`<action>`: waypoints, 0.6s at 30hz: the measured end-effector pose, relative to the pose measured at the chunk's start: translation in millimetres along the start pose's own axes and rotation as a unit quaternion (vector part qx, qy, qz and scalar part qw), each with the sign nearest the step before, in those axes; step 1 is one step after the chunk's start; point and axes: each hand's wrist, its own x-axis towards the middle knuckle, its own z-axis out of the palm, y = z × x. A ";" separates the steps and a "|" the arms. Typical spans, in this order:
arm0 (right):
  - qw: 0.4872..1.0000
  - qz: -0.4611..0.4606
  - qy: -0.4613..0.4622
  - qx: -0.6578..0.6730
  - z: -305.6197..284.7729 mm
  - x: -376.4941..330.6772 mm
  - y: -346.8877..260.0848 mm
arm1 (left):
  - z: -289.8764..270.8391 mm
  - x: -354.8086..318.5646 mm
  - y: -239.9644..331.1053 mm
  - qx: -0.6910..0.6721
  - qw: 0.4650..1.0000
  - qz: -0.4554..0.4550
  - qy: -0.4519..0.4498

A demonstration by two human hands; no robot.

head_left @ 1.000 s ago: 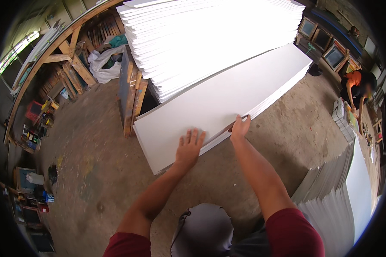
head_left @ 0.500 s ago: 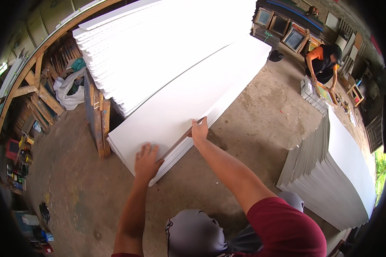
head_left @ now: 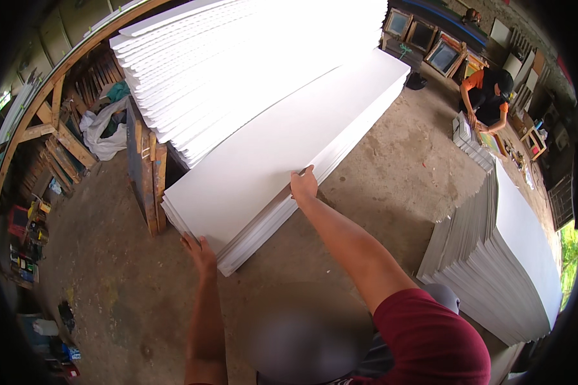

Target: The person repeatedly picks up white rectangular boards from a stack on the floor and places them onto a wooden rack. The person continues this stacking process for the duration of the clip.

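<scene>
A long white board (head_left: 263, 160) lies on top of a low stack of boards (head_left: 263, 221) in the middle of the frame. Its long way runs from the lower left up to the upper right, away from the person. The right hand (head_left: 303, 186) is on the board's long side edge, part way along, with the fingers curled over the top and the thumb side down at the edge, so this grip is closed on the board's edge. The left hand (head_left: 201, 251) is at the near corner, lower in the frame, with the fingers tucked under the board's end; how tight that grip is cannot be told, because the fingertips are hidden. So the board reaches up and to the right from both hands, and most of its length is far past them. The left hand is nearer the end, the right hand nearer the middle. A taller pile of white boards (head_left: 237, 70) sits behind on a wooden rack (head_left: 149, 173). Another stack (head_left: 501, 256) stands at the right on the concrete floor (head_left: 392, 160). Another person (head_left: 488, 96) bends over at the upper right.
</scene>
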 end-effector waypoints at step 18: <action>0.989 -0.108 -0.009 0.105 37.4 26.6 42.1 | 5.6 -10.0 -5.0 0.014 0.999 0.015 0.034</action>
